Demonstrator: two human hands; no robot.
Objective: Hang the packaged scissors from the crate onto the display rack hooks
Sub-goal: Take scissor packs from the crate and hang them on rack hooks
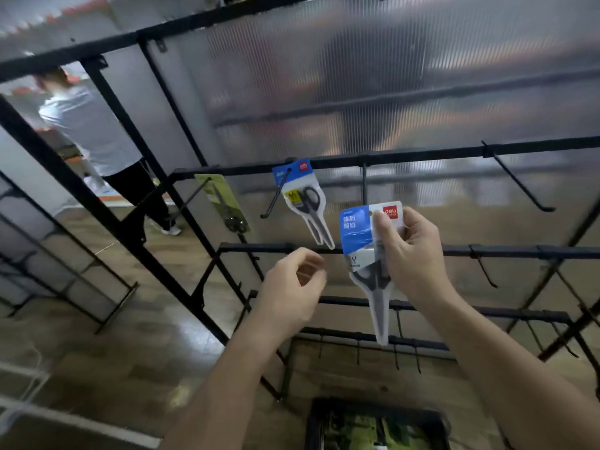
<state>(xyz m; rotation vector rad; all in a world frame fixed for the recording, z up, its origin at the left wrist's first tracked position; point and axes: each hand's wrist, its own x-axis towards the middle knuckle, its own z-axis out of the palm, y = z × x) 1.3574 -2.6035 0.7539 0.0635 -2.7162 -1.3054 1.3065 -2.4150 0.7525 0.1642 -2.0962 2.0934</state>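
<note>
My right hand (410, 251) grips a blue-and-white scissors pack (363, 241) by its top edge, upright, just below a short hook (364, 186) on the rack's upper bar. My left hand (293, 287) hovers to the pack's left, fingers curled and holding nothing. A matching blue pack (303, 203) hangs on a long hook to the upper left. Left of that hangs a yellow-green pack (227, 203) with black scissors. The dark crate (378, 423) lies on the floor at the bottom, with more green packs inside.
The black display rack (422, 155) has several horizontal bars with bare hooks, one long hook (516, 180) at the upper right. A ribbed translucent panel backs it. A person in a white shirt (87, 125) walks away at the left. A second rack stands at far left.
</note>
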